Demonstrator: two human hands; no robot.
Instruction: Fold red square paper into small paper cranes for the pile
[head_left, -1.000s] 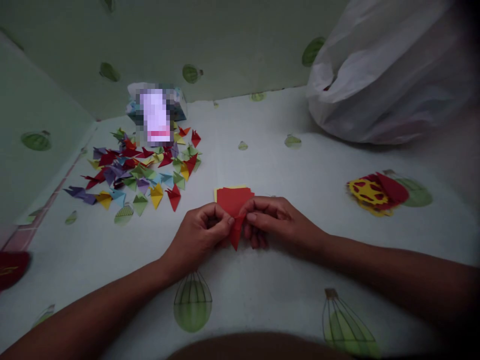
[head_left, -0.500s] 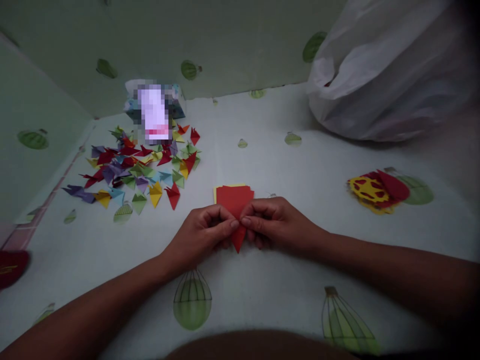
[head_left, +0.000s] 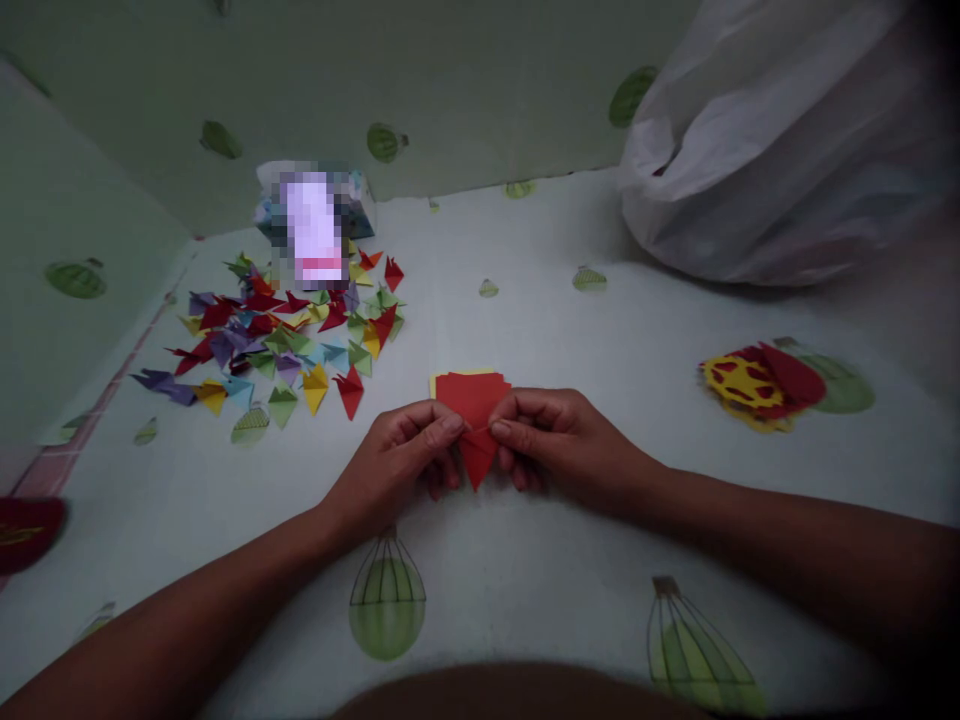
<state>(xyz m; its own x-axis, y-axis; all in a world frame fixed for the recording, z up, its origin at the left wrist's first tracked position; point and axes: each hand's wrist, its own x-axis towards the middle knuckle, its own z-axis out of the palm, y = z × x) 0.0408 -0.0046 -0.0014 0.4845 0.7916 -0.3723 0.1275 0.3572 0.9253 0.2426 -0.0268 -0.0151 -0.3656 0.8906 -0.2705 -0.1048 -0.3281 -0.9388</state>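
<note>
Gold marks on the red item [head_left: 30,532] at the left edge could be lettering but are too dim to read; the bright screen [head_left: 311,225] in front of the box [head_left: 365,205] is pixelated, its content illegible. Both forearms slant inward from the lower corners, the hands meeting palms inward near the middle of the cloth [head_left: 570,560]. The left hand [head_left: 405,455] pinches the left side of the folded paper [head_left: 478,464] between thumb and forefinger, its other fingers curled beneath; the right hand [head_left: 553,435] pinches the right side likewise. The paper points toward the wearer, just in front of the red sheets [head_left: 471,390]. Folded shapes [head_left: 281,345] lie scattered to the left; cut-outs [head_left: 750,385] and a white bag [head_left: 750,170] are at right.
</note>
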